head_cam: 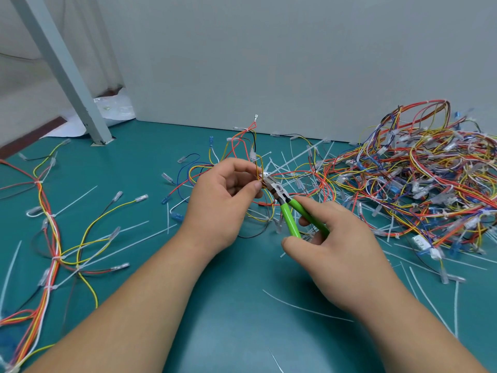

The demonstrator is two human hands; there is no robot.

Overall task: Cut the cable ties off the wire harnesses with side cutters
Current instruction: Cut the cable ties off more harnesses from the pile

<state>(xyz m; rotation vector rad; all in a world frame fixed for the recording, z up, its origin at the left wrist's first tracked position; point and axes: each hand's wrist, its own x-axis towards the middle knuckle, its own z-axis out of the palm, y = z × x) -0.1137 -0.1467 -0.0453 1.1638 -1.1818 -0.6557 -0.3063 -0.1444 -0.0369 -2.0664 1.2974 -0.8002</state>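
On the desk (pixel 228 305), centre: left hand (pixel 220 195) pinches wire harness (pixel 242 146), fingers (pixel 239 168) curled round it.
Side cutters (pixel 279 193): right hand (pixel 341 251) grips green handles; tip at the pinched wires.
Right edge: tangled harness pile (pixel 419 184).

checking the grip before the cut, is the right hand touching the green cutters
Touching. The head view shows the right hand with its fingers curled round the green handles of the cutters.
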